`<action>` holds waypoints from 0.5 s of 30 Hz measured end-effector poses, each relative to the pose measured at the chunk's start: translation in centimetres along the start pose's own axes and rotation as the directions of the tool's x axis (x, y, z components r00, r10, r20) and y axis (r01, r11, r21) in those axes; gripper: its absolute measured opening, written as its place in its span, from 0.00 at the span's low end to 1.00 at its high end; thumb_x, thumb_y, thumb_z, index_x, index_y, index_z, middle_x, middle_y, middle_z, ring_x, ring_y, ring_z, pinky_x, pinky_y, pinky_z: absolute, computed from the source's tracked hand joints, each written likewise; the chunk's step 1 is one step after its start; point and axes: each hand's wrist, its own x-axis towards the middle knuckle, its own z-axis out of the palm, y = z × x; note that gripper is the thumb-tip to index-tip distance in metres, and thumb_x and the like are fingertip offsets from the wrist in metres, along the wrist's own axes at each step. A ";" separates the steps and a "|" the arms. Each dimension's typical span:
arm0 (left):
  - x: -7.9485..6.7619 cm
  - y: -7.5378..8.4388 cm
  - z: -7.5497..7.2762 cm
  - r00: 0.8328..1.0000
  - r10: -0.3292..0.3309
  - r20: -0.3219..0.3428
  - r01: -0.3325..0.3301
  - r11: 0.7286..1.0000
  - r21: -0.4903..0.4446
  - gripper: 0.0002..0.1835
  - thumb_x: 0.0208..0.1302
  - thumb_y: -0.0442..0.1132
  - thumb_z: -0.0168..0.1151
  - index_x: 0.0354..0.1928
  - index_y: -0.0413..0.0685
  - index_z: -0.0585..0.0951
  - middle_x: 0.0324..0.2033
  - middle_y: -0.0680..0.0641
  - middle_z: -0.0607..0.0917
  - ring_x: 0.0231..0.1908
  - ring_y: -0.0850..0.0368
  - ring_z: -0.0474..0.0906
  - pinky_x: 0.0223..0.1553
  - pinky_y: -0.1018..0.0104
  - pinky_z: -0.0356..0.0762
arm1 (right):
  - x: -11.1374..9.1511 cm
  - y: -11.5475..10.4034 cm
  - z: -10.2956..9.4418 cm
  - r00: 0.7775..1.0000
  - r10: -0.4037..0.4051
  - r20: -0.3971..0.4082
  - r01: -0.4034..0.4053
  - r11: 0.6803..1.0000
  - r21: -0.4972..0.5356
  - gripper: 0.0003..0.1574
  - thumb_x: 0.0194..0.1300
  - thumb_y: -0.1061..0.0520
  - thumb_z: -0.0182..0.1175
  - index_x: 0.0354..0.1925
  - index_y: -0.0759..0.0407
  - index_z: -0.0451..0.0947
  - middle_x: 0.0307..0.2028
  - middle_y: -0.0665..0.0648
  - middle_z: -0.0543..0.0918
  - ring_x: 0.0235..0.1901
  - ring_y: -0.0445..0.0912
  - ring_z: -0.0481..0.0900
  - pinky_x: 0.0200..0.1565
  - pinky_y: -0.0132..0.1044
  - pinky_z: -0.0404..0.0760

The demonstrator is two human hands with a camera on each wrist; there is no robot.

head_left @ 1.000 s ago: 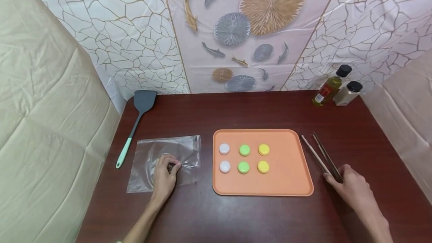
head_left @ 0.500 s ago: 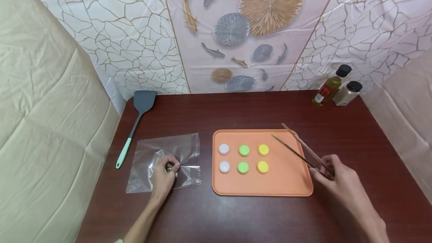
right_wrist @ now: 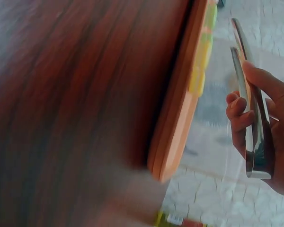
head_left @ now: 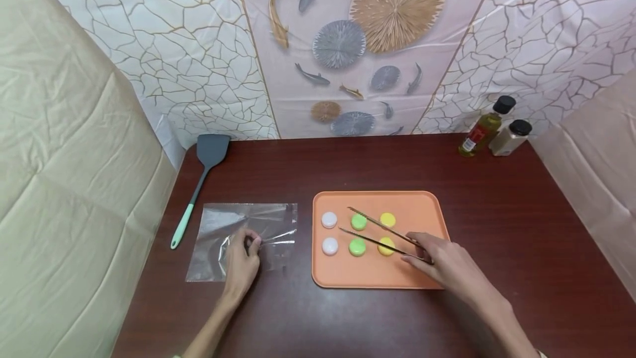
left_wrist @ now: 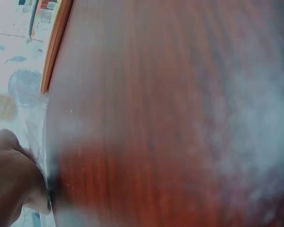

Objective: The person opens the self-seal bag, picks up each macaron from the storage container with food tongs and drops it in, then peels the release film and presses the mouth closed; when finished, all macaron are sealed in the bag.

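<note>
My left hand (head_left: pixel 242 258) pinches a clear zip-top plastic bag (head_left: pixel 206 253) that lies flat on the table, left of centre. In the left wrist view only part of that hand (left_wrist: pixel 14 179) shows at the edge. Metal tongs (head_left: pixel 374 221) are gripped in my right hand (head_left: pixel 459 269), their two arms spread and nothing between the tips. They hang over an orange tray (head_left: pixel 422 211) holding two white macarons (head_left: pixel 329 220), two green macarons (head_left: pixel 357 247) and two yellow macarons (head_left: pixel 387 219). The right wrist view shows the tongs (right_wrist: pixel 258 146) above the tray's side.
A spatula (head_left: pixel 202 181) with a mint handle lies at the table's left. An oil bottle (head_left: pixel 480 132) and a black-capped jar (head_left: pixel 509 138) stand at the back right. Patterned cloth (head_left: pixel 213 32) hangs behind the dark wooden table (head_left: pixel 298 325).
My right hand has carried the tongs leftward from beside the tray to over the macarons. My left hand stays at the bag, whose open-end edge has shifted slightly.
</note>
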 end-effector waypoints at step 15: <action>0.8 -1.2 -0.6 0.974 0.207 -0.090 -0.212 0.977 -0.039 0.03 0.72 0.27 0.70 0.39 0.38 0.90 0.34 0.45 0.85 0.30 0.63 0.75 0.32 0.76 0.72 | 2.5 -1.1 1.4 0.994 0.003 0.110 -0.002 1.000 -0.006 0.20 0.63 0.51 0.82 0.47 0.56 0.86 0.24 0.40 0.68 0.24 0.32 0.63 0.25 0.29 0.63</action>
